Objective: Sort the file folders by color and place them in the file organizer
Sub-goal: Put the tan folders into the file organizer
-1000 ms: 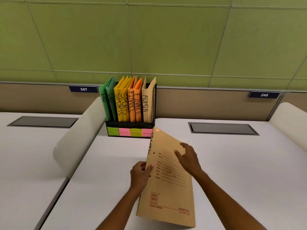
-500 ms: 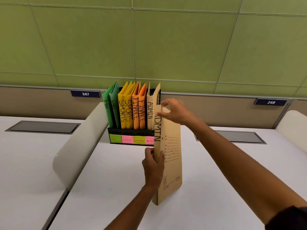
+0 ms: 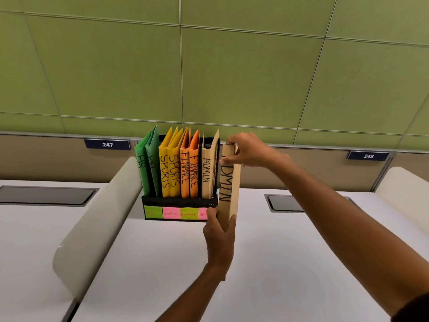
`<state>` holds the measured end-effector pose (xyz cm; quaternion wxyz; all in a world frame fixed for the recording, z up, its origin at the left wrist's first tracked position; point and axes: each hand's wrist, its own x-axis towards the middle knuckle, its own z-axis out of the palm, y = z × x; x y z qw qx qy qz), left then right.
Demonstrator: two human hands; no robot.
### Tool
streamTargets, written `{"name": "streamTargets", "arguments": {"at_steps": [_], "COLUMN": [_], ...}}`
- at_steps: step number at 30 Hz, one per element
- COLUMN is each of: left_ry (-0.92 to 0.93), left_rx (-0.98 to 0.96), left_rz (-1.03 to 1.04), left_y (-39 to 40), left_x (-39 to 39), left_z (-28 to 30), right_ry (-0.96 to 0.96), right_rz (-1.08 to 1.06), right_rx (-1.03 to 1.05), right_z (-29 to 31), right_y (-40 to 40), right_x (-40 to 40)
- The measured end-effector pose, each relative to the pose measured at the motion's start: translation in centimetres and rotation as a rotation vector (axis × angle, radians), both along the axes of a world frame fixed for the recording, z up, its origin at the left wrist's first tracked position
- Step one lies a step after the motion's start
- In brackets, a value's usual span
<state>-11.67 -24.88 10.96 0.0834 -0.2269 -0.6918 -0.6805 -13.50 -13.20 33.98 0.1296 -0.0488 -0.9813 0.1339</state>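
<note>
You are on the last step. The file organizer (image 3: 178, 202) sits at the far side of the white desk (image 3: 278, 252), by the wall. It already holds two green HR folders (image 3: 148, 163), two yellow SPORTS folders (image 3: 170, 168), two orange FINANCE folders (image 3: 190, 168) and one tan ADMIN folder (image 3: 207, 173). No other folders lie loose on the desk, so the one you hold looks like the only one left.

That one is the second tan ADMIN folder (image 3: 229, 180). It is up in the air, just to the right of the organizer and a bit nearer to you. It is not in a slot yet.

Your right hand (image 3: 248, 149) pinches its top end, with the thumb on the spine. Your left hand (image 3: 220, 238) wraps around its bottom end, thumb on the left side and fingers on the right.

The folder stands almost straight up. Its long side runs up and down, leaning a little at the top. The thin spine with the word on it faces you.

Next, I think you need to slide it a little to the left and away from you. Line it up with the slot marked by the pink label (image 3: 203, 213), beside the other ADMIN folder. Then lower it in, keeping it upright so the bottom edge does not catch on the black rim.
</note>
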Motion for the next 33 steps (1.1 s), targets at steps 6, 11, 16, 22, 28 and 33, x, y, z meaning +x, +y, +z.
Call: {"name": "streamTargets", "arguments": {"at_steps": [6, 11, 16, 22, 28, 33], "left_ry": [-0.032, 0.071, 0.049, 0.115, 0.141, 0.174], "left_rx": [0.052, 0.004, -0.165, -0.447, -0.54, -0.553], "left_rz": [-0.104, -0.02, 0.01, -0.055, -0.052, -0.058], "left_y": [0.1, -1.8, -3.9, -6.2, -7.0, -6.2], "left_x": [-2.1, -5.3, -10.0, -15.9, -20.1, -21.5], "left_z": [0.4, -1.4, -4.1, -6.9, -9.9, -10.4], "right_ry": [0.055, 0.067, 0.087, 0.108, 0.252, 0.332], "right_rz": [0.055, 0.076, 0.12, 0.147, 0.147, 0.185], "right_rx": [0.041, 0.081, 0.06, 0.171, 0.18, 0.267], "right_z": [1.3, 2.7, 4.2, 6.4, 7.9, 7.1], "right_y": [0.8, 1.6, 1.6, 1.3, 2.0, 2.8], "right_x": [-0.7, -1.8, -3.7, -6.2, -8.0, -9.9]}}
